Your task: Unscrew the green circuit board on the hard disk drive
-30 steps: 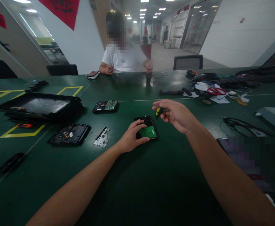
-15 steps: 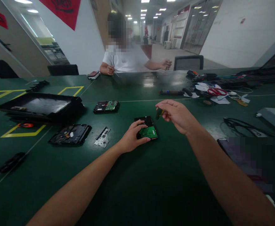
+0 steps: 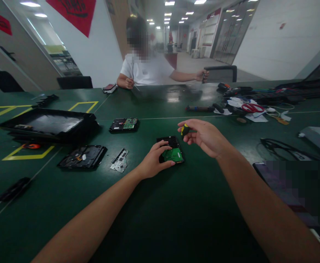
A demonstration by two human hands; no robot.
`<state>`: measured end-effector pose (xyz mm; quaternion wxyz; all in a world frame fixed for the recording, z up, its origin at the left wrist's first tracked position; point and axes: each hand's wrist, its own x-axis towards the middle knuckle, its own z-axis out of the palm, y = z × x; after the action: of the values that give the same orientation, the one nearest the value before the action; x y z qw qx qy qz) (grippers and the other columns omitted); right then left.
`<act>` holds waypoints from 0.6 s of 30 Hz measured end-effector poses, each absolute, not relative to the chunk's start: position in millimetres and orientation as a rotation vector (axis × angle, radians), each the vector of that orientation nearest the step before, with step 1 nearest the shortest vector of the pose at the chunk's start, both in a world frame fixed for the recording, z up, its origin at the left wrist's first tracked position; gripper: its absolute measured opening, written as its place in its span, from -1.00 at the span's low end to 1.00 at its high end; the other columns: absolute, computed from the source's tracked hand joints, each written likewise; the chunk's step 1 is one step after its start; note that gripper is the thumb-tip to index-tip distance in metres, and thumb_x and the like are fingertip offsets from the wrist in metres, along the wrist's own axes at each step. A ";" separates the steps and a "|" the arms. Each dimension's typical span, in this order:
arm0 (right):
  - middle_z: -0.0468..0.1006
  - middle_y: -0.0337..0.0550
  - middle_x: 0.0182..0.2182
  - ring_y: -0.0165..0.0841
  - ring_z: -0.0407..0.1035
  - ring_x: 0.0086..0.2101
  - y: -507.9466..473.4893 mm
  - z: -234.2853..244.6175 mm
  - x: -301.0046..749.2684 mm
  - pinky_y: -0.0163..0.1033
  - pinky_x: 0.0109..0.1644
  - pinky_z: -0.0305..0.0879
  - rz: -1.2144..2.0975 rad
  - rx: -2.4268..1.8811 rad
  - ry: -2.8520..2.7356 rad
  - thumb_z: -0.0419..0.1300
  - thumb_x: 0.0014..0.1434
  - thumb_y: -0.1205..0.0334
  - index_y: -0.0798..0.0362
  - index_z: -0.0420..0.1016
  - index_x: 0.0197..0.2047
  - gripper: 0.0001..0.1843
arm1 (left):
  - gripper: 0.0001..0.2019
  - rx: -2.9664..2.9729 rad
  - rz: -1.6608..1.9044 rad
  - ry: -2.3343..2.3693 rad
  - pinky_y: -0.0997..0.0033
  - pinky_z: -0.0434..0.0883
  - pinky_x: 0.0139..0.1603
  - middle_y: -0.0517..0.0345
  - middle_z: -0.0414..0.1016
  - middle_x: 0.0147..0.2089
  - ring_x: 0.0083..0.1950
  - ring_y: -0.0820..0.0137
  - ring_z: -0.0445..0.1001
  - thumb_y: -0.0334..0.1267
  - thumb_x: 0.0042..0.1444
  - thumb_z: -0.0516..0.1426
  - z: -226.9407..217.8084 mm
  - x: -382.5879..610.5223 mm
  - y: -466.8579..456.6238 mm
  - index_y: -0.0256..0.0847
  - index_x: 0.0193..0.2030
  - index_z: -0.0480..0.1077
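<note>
Mid-frame, the left hand [image 3: 152, 163] is still clamping the hard drive [image 3: 173, 154] while the right hand [image 3: 206, 137], its grip closed round the screwdriver [image 3: 185, 129], is twisting it.

1. Hard drive [image 3: 173, 155], green board up: 2, counting the second drive [image 3: 124, 124].
2. Screwdriver [image 3: 184, 129]: 1.
3. Opened black casing [image 3: 82, 156]: 1.
4. Loose board [image 3: 119, 160]: 1.
5. Black tray [image 3: 52, 123]: 1.
6. Red scissors [image 3: 251, 107]: 1.

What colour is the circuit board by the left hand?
The circuit board is green; head view.
</note>
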<state>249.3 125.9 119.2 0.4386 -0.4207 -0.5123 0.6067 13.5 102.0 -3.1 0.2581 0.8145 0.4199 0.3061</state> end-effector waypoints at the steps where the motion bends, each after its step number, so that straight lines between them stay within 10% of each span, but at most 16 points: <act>1: 0.65 -0.02 -0.13 -0.39 0.46 -0.41 125.8 119.3 249.2 -0.29 -0.41 0.37 1.516 -1.033 -1.262 0.24 0.35 0.18 0.05 0.66 -0.12 -0.81 | -0.43 2.209 0.832 1.140 -0.19 0.18 0.59 -0.08 0.27 0.51 0.61 -0.01 0.15 0.02 0.23 0.36 -2.7 13.7 101.6 -0.02 0.33 0.44; 18: 0.48 -0.22 -0.46 -0.43 0.32 -0.45 128.2 115.9 250.6 -0.32 -0.46 0.17 1.327 -1.120 -1.320 0.43 0.16 0.13 0.07 0.61 -0.30 -0.80 | -0.43 2.193 0.813 1.148 -0.16 0.16 0.61 -0.08 0.26 0.52 0.61 0.02 0.14 0.03 0.24 0.36 -1.6 14.0 100.5 -0.05 0.33 0.43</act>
<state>250.6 128.2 115.9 0.4620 -0.4554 -0.5368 0.5395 14.0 100.5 -1.6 0.2647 0.8117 0.4249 0.3009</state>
